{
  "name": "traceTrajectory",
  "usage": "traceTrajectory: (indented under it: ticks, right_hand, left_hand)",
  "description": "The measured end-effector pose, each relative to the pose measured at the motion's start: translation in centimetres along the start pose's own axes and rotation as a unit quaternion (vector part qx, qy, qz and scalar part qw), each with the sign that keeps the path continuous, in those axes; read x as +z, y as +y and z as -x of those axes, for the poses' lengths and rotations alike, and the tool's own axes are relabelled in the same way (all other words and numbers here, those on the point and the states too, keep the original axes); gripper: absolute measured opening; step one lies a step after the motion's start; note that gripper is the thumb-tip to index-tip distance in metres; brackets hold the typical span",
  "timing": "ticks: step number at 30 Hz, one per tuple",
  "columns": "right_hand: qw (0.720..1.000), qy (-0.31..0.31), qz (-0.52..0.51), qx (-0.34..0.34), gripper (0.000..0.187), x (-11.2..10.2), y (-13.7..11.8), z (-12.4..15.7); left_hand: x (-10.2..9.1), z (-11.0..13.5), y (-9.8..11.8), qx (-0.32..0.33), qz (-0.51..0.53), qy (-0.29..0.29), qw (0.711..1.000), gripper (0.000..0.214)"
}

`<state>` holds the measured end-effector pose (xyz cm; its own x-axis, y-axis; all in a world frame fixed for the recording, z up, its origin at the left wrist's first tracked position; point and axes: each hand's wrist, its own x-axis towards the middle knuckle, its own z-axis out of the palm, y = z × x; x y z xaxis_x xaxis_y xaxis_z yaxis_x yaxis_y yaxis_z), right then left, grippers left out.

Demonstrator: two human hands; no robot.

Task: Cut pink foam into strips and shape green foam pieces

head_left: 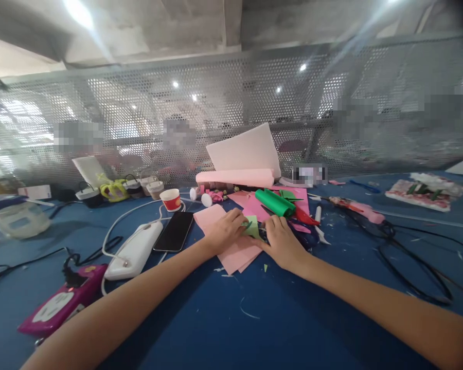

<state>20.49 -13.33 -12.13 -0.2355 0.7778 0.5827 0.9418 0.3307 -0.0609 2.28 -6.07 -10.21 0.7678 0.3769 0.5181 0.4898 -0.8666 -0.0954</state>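
A small light green paper (252,226) lies between my two hands, over sheets of pink paper (235,258). My left hand (228,230) is closed at its left edge, where a small dark green piece (248,224) shows by the fingertips. On the other side my right hand (283,241) has its fingers curled and its thumb at the green paper's lower right edge. Just beyond the right hand lies a roll of bright green material (274,202), with a red piece (305,216) beside it. The fingertips of both hands are partly hidden.
A black phone (174,232), a white power bank (135,251) with cables and a magenta device (64,300) lie to the left. A paper cup (171,200) stands behind the phone. To the right is a pink glue gun (360,209) with its black cord. A mesh partition rises behind.
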Motion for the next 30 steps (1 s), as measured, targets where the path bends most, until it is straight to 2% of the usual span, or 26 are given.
traceTrajectory:
  ticks: [4,9,17,23,27,30]
  right_hand:
    - [0.995,-0.059,0.066,0.043,0.026,0.5,-0.4,-1.4]
    - [0.993,-0.090,0.069,0.022,0.026,0.8,-0.3,-2.5]
    - [0.996,-0.057,0.066,0.016,0.022,0.4,-0.1,-2.1]
    - [0.999,-0.010,0.049,0.013,0.021,1.3,0.1,-1.6]
    - [0.998,0.058,-0.016,0.018,0.016,1.7,0.4,-1.4]
    - [0.981,0.110,-0.152,0.045,0.009,1.3,0.6,-1.4]
  left_hand:
    - [0.3,0.2,-0.2,-0.104,0.040,0.021,0.994,0.028]
    - [0.7,0.3,-0.4,-0.179,0.093,-0.044,0.978,0.040]
    - [0.6,0.5,-0.8,-0.182,0.124,-0.069,0.973,0.037]
    - [0.6,0.8,-0.7,-0.179,0.126,-0.054,0.974,0.033]
    - [0.2,0.8,-0.5,-0.187,0.119,-0.044,0.974,0.032]
    - [-0.5,0.9,-0.5,-0.135,0.125,0.003,0.983,0.033]
